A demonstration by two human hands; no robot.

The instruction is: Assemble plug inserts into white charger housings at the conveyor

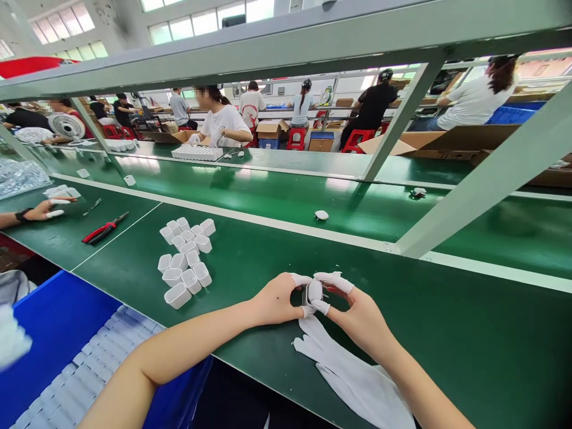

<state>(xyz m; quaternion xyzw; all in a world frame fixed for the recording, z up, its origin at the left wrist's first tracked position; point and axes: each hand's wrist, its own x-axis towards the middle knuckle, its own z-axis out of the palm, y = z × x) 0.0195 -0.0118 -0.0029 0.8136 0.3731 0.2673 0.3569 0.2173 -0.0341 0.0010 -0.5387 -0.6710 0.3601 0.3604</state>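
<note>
Between both hands, just above the green worktop [250,250], is a small white rounded plastic housing [315,291] with a greyish edge on its left. My left hand [282,299] pinches it from the left, thumb below and forefinger above. From the right, my right hand [353,302] grips the same housing, and its fingers cover part of it. White finger cots cover the fingertips of both hands. Under them lies a white cloth glove [348,375], flat on the worktop. Left of my hands sits a cluster of several white open plastic cups [185,259].
Red-handled pliers [105,229] and a co-worker's hand [42,210] are at the left. A blue bin [58,310] holding rows of white parts stands below the bench edge. A slanted metal post [482,161] rises at the right. The green conveyor [250,193] carries a white part [320,215].
</note>
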